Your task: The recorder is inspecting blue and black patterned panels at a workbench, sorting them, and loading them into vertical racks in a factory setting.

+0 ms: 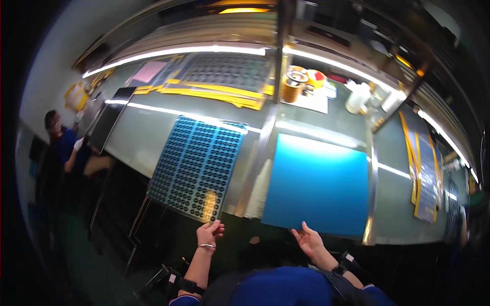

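Observation:
At the near corner of a dark sheet with rows of round marks [196, 168], my left hand [208, 235] has its fingers closed on the edge. The sheet lies on the bench, its near end sticking out past the front edge. My right hand [310, 243] is at the near edge of a plain blue sheet [319, 186], palm up, thumb and fingers apart. One fingertip overlaps that edge; whether it touches cannot be made out. The blue sheet lies to the right of the patterned one, beyond a metal post.
Stacked yellow-edged sheets [224, 76] lie at the back, more yellow-edged strips [423, 168] to the right. A brown jar [293, 87] and a white bottle [358, 99] stand behind the blue sheet. A co-worker [69, 143] at far left handles a dark panel [113, 118].

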{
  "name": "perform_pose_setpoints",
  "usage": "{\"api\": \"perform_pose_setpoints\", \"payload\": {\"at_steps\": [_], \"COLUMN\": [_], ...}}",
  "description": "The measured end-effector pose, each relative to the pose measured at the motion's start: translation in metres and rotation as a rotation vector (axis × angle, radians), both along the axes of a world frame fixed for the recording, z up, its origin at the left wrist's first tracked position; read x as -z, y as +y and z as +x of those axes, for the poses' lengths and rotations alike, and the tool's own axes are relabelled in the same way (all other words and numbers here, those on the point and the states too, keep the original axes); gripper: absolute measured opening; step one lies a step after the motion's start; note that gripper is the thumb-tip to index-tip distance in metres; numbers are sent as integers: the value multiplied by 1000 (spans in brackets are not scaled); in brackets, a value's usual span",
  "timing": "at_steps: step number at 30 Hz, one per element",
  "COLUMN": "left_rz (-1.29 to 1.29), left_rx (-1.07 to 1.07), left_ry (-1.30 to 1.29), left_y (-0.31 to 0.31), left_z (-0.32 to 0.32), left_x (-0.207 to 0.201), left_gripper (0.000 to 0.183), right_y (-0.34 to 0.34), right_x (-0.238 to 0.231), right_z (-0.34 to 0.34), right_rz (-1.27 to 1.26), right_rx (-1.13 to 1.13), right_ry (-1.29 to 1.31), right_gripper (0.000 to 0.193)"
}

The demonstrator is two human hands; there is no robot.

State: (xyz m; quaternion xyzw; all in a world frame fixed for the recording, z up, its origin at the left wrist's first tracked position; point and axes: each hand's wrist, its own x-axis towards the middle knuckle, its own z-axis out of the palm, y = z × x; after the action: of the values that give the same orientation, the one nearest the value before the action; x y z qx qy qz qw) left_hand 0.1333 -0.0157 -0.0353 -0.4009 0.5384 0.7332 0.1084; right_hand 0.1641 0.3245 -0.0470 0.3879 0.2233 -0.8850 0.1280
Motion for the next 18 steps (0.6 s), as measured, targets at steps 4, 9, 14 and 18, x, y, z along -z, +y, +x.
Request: {"api": "perform_pose_setpoints", "payload": {"at_steps": [4,9,14,18], "left_rz": [-34,-118,-124,-276], "left_rx": [10,130,488,658], "left_ry": [-20,-155,-101,172], "left_y": [8,15,17,25], "left_z": [-4,4,20,6], "left_x": [4,6,3,-15], "left_gripper": [16,35,36,24], "right_y": [6,8,1,76], "right_x": [-3,0,-37,-90], "right_z": [0,4,0,-8], "right_rz": [18,52,124,526], "right_rx": [-23,-6,136,403], "right_ry": [52,74,96,294], "right_gripper": [12,12,20,27]}}
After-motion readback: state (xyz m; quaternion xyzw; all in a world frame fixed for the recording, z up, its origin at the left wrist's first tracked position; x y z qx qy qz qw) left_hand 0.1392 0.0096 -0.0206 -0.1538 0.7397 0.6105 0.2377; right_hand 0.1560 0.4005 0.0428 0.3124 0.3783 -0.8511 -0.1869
